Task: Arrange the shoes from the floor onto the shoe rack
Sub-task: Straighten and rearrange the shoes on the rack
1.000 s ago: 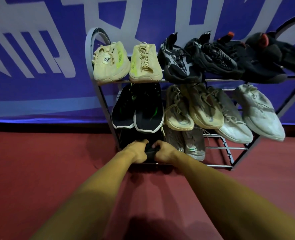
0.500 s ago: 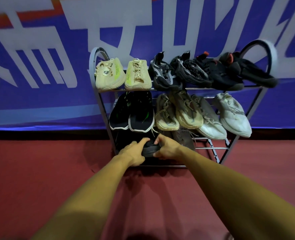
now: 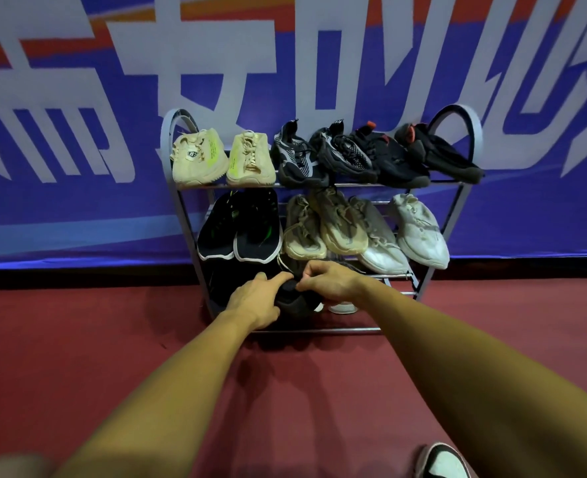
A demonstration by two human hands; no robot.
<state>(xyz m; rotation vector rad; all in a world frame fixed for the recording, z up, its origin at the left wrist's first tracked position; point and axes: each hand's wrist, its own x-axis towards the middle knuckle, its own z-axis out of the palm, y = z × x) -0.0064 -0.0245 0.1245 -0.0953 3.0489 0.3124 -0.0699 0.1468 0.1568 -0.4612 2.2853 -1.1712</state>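
At bottom shelf (image 3: pixel 354 328) | black shoe (image 3: pixel 293 301), plain dark | left hand (image 3: pixel 255 301), right hand (image 3: pixel 330 281) gripping

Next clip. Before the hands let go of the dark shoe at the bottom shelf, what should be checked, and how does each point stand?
1. Grip: left hand and right hand both hold the dark shoe: ok.
2. Shoe is inside the shoe rack, behind the front rail: ok.
3. Sole flat on the shelf: cannot tell, it is in shadow.
4. Gap to the white-soled shoe on its right: cannot tell.
5. Bottom is the right tier, since the top shelf and the middle row are full: ok.
6. Floor cleared: cannot tell; the stray shoe at the lower edge may be worn.
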